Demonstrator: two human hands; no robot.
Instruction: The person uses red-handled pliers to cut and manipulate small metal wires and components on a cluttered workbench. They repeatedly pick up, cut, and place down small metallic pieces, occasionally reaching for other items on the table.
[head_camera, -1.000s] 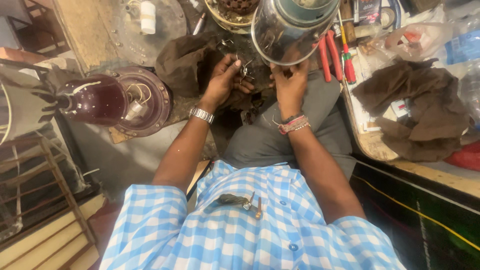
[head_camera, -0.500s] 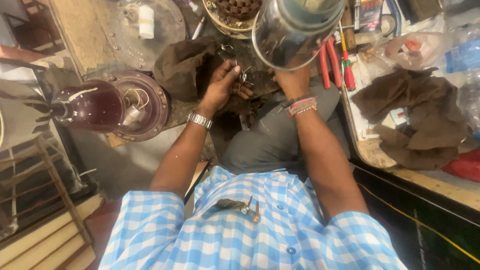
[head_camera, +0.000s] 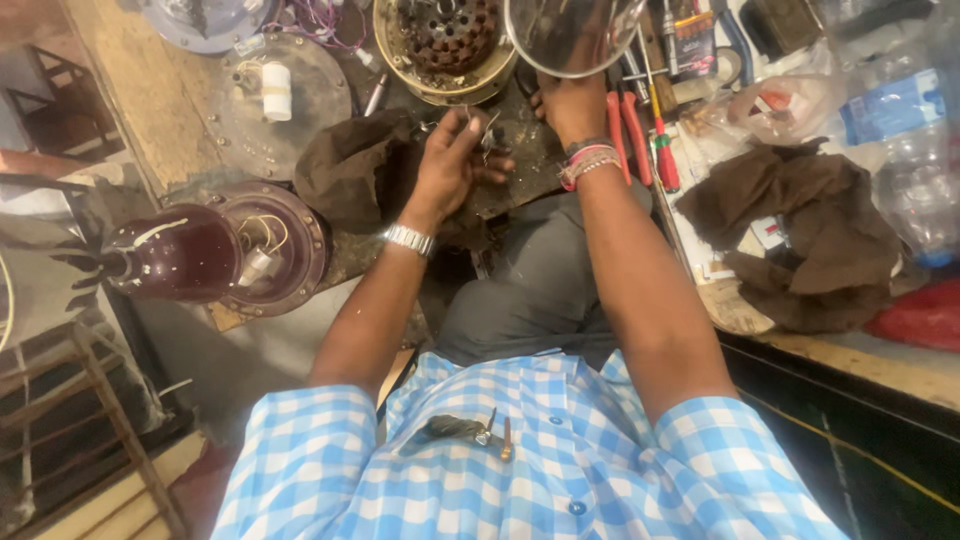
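The left hand (head_camera: 452, 160) hovers over the dark, greasy patch of the wooden workbench (head_camera: 120, 110), its fingers pinched together on a few small bright metal fasteners (head_camera: 487, 128); whether they are screws or clips is too small to tell. The right hand (head_camera: 572, 105) reaches up under a shiny round metal cover (head_camera: 570, 30) at the top of the view and seems to steady its lower edge, but the fingers are hidden behind the rim, so I cannot tell whether they grip it or only press against it. Just left of the cover sits a round cream-rimmed motor core with dark copper windings (head_camera: 445, 40), and a crumpled dark brown rag (head_camera: 350, 170) lies just beside the left hand. A maroon domed fan housing (head_camera: 215, 255) rests at the bench's near left edge, and red-handled pliers (head_camera: 625, 125) lie just right of the right wrist. The risk, as I judge it, is that the tiny pieces slip from the pinch and vanish into the rag or the clutter, since the surface is oily and crowded. The cover could also tilt off and knock the windings if the right hand's support shifts.
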